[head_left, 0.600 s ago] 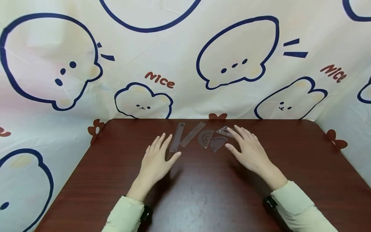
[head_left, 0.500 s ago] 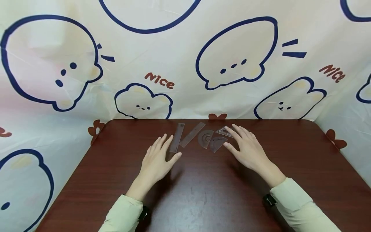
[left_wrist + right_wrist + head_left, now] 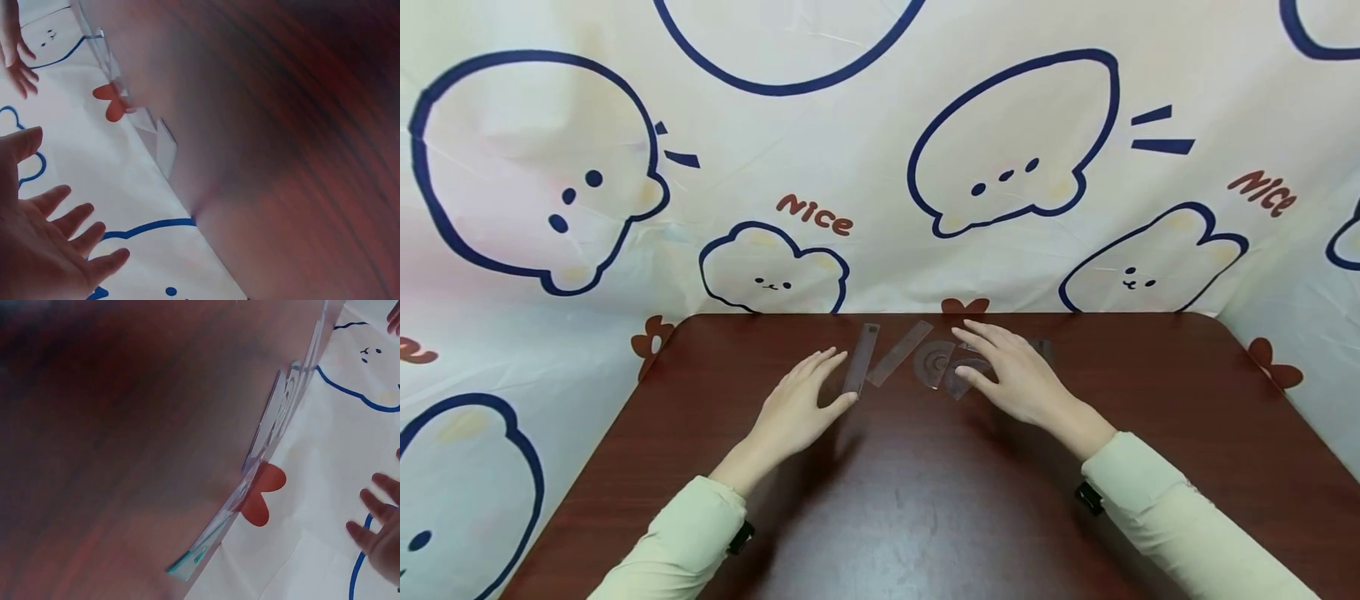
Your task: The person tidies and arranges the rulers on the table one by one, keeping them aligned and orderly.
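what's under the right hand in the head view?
The right hand lies flat with straight fingers over clear plastic drawing tools on the table. One protractor pokes out at its thumb, partly covered. Anything beneath the palm and fingers is hidden.

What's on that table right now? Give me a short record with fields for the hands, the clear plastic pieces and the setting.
Left hand: fingers straight, flat over the table, thumb beside the near end of a clear ruler
Right hand: fingers straight, over the clear pieces at the right of the row
Other pieces: second ruler, slanted; protractor; another half-round piece, partly under the right hand
Surface: dark brown wooden table
Backdrop: cream cartoon cloth with "Nice" lettering
Sleeves: pale green
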The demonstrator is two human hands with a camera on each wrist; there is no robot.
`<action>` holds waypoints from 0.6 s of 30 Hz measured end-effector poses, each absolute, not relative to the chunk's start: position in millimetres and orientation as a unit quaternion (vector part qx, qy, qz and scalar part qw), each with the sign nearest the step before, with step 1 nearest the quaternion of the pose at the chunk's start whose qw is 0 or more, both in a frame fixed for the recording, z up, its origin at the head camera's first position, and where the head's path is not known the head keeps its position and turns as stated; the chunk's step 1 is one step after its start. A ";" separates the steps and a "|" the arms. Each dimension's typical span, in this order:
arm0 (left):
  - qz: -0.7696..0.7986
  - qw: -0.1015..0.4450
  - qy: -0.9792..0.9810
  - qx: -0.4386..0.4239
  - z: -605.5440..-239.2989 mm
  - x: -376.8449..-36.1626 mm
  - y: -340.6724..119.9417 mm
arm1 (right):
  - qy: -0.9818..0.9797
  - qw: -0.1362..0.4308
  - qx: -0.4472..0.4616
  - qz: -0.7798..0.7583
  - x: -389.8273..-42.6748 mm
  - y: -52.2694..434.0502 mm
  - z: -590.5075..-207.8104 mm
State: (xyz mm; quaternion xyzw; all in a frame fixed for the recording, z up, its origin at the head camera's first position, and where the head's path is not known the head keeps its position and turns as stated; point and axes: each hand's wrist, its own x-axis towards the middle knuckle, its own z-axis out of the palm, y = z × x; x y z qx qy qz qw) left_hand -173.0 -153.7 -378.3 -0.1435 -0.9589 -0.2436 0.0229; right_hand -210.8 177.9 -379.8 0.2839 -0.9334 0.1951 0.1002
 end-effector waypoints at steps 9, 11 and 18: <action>-0.251 0.007 -0.957 -0.144 -376.6 -179.4 -159.5 | -0.919 0.044 0.325 0.218 -230.0 171.3 -371.2; -0.251 0.007 -0.956 -0.151 -377.5 -181.4 -159.7 | -0.917 0.038 0.334 0.215 -234.7 168.7 -369.6; -0.248 0.017 -0.954 -0.166 -384.0 -187.9 -161.1 | -0.915 0.019 0.343 0.211 -250.3 159.0 -369.5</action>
